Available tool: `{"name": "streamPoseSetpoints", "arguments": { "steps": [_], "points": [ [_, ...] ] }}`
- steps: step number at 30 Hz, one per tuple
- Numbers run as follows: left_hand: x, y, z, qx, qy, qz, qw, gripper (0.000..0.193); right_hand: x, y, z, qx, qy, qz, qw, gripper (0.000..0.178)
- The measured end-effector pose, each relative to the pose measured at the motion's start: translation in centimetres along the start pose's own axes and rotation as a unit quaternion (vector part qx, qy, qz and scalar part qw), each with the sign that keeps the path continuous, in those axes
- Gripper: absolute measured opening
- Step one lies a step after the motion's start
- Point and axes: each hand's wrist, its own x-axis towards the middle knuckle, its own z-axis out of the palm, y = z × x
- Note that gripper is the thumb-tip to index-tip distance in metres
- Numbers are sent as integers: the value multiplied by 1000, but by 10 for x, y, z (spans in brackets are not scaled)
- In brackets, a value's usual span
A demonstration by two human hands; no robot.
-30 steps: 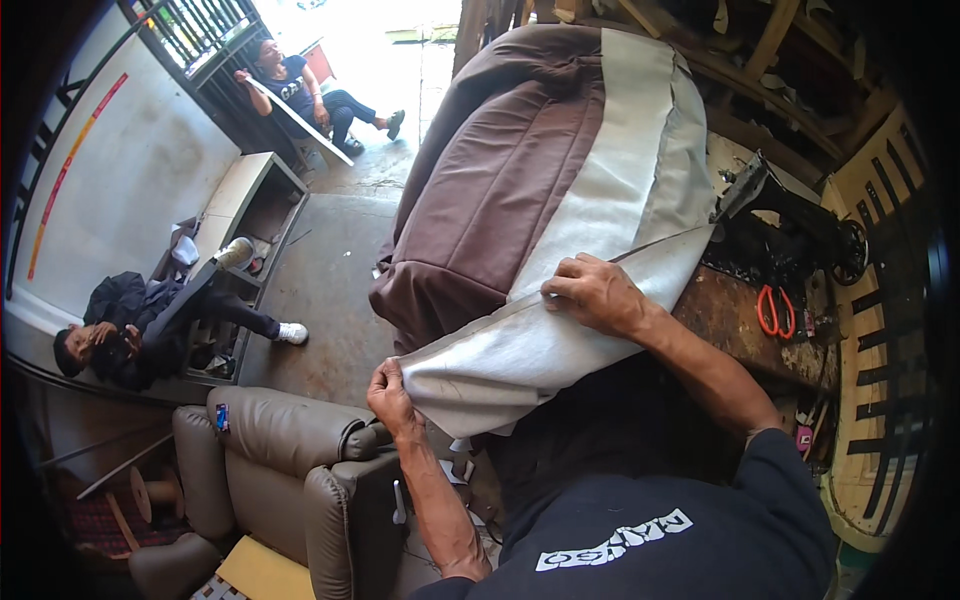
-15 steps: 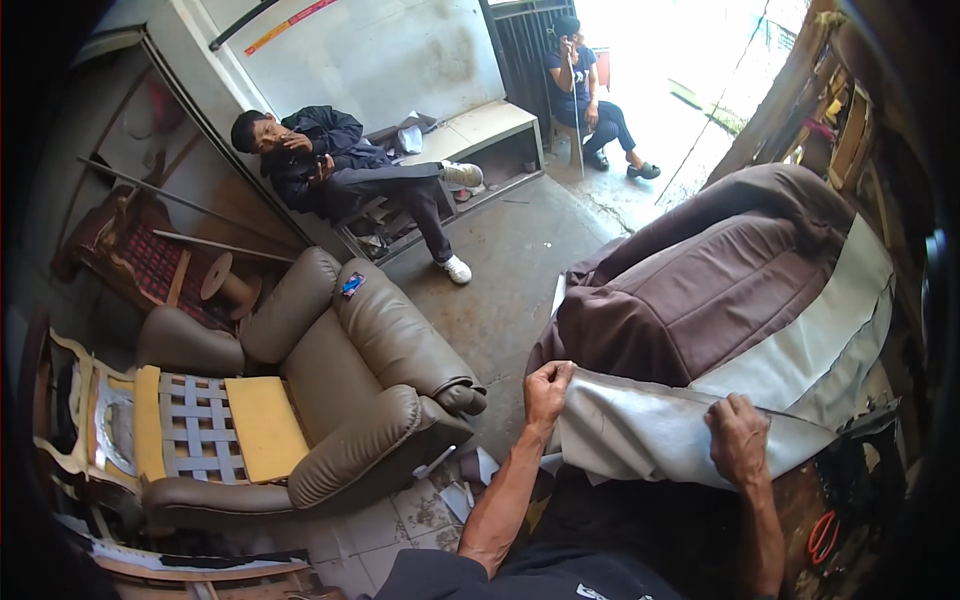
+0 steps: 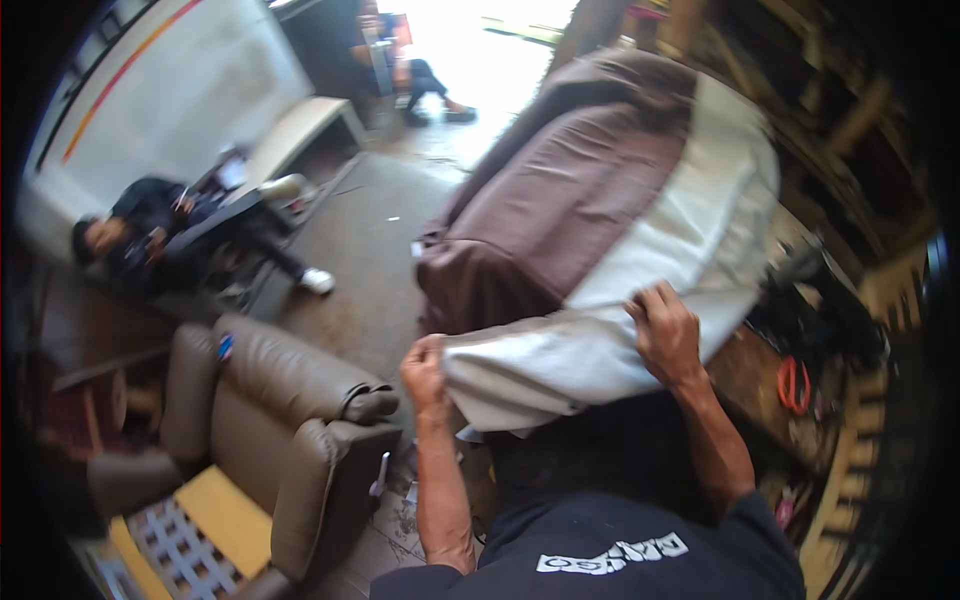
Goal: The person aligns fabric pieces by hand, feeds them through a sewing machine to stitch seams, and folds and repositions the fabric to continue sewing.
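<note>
While the picture is blurred w/ motion, the main items read clearly enough; all positions below are given rel. to the armchair [image 3: 290, 440]. Far left of it and higher in frame, a person in dark clothes [image 3: 140, 235] sits reclined near a pale wall, one white shoe [image 3: 318, 281] out on the concrete floor [image 3: 375, 250]. Just below-left of the armchair lies a chair frame w/ a yellow pad and webbing [image 3: 195, 525]. The armchair itself is tan-grey leather, upright, w/ a small blue item [image 3: 226, 346] on its back edge. Above it, a low white bench [image 3: 300, 135]; further up near the bright doorway, a second person seated [image 3: 400, 65].

Right of the armchair, the left hand [image 3: 425, 372] is closed in a fist on the near corner of the seat cover [image 3: 600, 250], pinching the pale edge. The cover is a large brown-and-cream upholstery piece, draped and lifted up-right of the armchair, bulging toward the doorway. Further right, the right hand [image 3: 665, 335] presses on the cream band w/ fingers curled over the lower edge, gripping it. Both forearms rise from the dark shirt at bottom.

Far right of the armchair: a cluttered wooden workbench [image 3: 745, 375] w/ orange-handled scissors [image 3: 795, 385] lying on it, partly below the cover. Timber framing [image 3: 850, 120] behind, too blurred for detail.
</note>
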Motion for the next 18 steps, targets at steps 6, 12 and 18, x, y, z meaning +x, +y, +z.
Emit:
{"name": "streamPoseSetpoints", "arguments": {
  "steps": [6, 12, 18],
  "points": [
    [-3, 1, 5, -57, -37, -13, 998, 18, -3, -4, -26, 11, -48, 20, 999, 15],
    [-9, 3, 8, -52, -37, -7, 998, 22, -20, 13, 4, -45, -31, 3, 999, 14],
    [-16, 4, 4, -56, -47, -26, 997, 19, -21, -9, -5, 143, -63, 47, 987, 11]
  ]
}}
